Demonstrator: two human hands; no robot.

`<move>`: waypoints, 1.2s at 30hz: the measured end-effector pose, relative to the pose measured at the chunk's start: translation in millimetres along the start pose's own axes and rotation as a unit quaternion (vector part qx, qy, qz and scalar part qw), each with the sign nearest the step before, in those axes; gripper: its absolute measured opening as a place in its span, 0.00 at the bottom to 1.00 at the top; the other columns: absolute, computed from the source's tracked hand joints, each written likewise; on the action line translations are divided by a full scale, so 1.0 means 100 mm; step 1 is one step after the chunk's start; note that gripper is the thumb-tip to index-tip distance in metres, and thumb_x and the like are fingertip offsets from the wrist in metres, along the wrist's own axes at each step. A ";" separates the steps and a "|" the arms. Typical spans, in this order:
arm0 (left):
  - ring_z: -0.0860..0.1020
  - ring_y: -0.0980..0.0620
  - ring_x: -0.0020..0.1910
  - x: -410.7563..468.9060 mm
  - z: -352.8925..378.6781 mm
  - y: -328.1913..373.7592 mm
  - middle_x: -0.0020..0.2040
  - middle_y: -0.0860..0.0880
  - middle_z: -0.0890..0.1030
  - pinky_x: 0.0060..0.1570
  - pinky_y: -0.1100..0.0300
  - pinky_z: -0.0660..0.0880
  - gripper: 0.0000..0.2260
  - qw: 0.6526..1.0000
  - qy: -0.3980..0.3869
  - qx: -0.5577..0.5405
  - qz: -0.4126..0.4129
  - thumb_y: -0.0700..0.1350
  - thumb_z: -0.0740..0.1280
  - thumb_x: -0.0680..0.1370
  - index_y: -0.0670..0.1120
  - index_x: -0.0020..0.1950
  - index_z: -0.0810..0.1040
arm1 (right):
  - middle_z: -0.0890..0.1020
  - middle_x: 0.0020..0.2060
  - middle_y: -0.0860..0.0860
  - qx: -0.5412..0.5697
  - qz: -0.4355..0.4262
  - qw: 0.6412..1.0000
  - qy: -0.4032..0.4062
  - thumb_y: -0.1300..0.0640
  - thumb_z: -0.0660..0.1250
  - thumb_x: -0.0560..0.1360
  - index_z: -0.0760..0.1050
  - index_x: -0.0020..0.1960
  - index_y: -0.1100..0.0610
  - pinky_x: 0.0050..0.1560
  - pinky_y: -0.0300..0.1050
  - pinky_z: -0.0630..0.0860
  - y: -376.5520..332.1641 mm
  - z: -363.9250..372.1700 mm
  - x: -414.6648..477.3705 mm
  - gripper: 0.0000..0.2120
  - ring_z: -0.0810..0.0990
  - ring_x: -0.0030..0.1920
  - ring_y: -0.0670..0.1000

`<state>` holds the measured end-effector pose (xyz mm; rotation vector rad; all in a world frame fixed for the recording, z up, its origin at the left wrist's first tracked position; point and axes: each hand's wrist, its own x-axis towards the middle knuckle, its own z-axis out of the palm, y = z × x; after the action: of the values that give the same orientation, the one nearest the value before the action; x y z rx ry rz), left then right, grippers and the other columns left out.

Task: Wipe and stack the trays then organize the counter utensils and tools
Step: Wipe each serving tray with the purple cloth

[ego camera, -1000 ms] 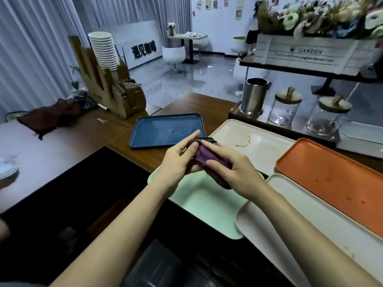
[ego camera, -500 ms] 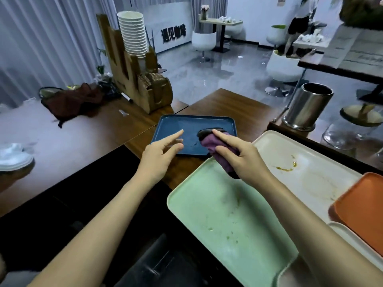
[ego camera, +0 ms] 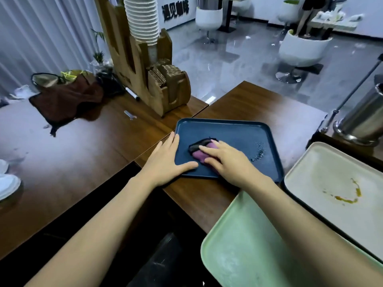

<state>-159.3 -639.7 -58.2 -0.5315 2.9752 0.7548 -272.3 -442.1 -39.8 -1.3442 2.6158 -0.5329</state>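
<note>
Our two bare forearms reach forward from the lower edge, the left from the lower left, the right from the lower right, converging towards the middle. Our left hand (ego camera: 165,160) lies flat, palm down, fingers straight and close together pointing away from us, thumb spread out to the right across the near left corner of a tray (ego camera: 228,129). Our right hand (ego camera: 228,160) is also palm down, fingers stretched out and angled leftward, pressing on a cloth (ego camera: 199,155). The left thumb tip sits just beside the right fingers.
</note>
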 end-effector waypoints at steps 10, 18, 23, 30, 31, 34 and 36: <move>0.40 0.58 0.81 0.05 0.16 -0.19 0.84 0.49 0.42 0.81 0.51 0.43 0.55 0.995 0.038 0.050 0.078 0.81 0.52 0.71 0.45 0.83 0.38 | 0.58 0.80 0.57 -0.125 -0.042 0.991 -0.006 0.51 0.59 0.84 0.65 0.78 0.52 0.76 0.64 0.55 0.06 0.27 0.48 0.23 0.56 0.80 0.61; 0.41 0.55 0.82 0.06 0.17 -0.20 0.84 0.46 0.43 0.80 0.49 0.45 0.56 0.991 0.049 0.078 0.093 0.82 0.47 0.69 0.44 0.83 0.37 | 0.56 0.80 0.57 -0.125 -0.039 0.991 0.001 0.53 0.55 0.85 0.63 0.79 0.54 0.76 0.61 0.53 -0.03 0.25 1.29 0.22 0.52 0.80 0.61; 0.40 0.55 0.82 0.06 0.16 -0.18 0.84 0.47 0.42 0.80 0.48 0.45 0.58 0.992 0.045 0.076 0.089 0.83 0.46 0.68 0.44 0.83 0.36 | 0.54 0.81 0.52 -0.083 -0.070 0.993 -0.048 0.53 0.55 0.85 0.59 0.80 0.50 0.79 0.59 0.47 -0.03 0.25 1.10 0.24 0.49 0.81 0.57; 0.37 0.57 0.81 0.04 0.12 -0.16 0.83 0.49 0.38 0.81 0.51 0.42 0.60 0.995 0.019 0.045 0.085 0.84 0.49 0.65 0.46 0.81 0.33 | 0.56 0.81 0.49 -0.043 -0.095 0.992 -0.065 0.53 0.56 0.85 0.60 0.80 0.49 0.78 0.58 0.46 -0.13 0.29 0.61 0.23 0.50 0.81 0.56; 0.38 0.58 0.81 0.04 0.11 -0.16 0.83 0.49 0.39 0.81 0.51 0.42 0.60 0.995 0.021 0.039 0.084 0.84 0.49 0.65 0.45 0.82 0.34 | 0.56 0.81 0.48 -0.043 -0.098 0.992 -0.066 0.53 0.55 0.85 0.60 0.80 0.49 0.78 0.57 0.46 -0.15 0.29 0.55 0.23 0.50 0.81 0.56; 0.39 0.59 0.81 0.05 0.10 -0.17 0.83 0.49 0.39 0.81 0.51 0.43 0.62 0.997 0.012 0.030 0.075 0.84 0.51 0.64 0.45 0.82 0.34 | 0.58 0.80 0.47 -0.028 -0.120 0.991 -0.059 0.54 0.57 0.85 0.63 0.79 0.50 0.78 0.59 0.46 -0.12 0.28 0.34 0.22 0.53 0.80 0.57; 0.40 0.58 0.81 0.04 0.09 -0.17 0.83 0.49 0.39 0.81 0.50 0.43 0.62 0.997 0.010 0.030 0.071 0.85 0.51 0.64 0.45 0.82 0.35 | 0.58 0.80 0.47 -0.021 -0.129 0.990 -0.057 0.56 0.58 0.85 0.65 0.78 0.50 0.77 0.60 0.47 -0.05 0.28 0.21 0.22 0.54 0.80 0.58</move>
<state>-157.6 -650.2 -74.1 -0.3281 3.0686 0.6688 -272.9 -468.6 -63.2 -1.6855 2.3916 -0.4222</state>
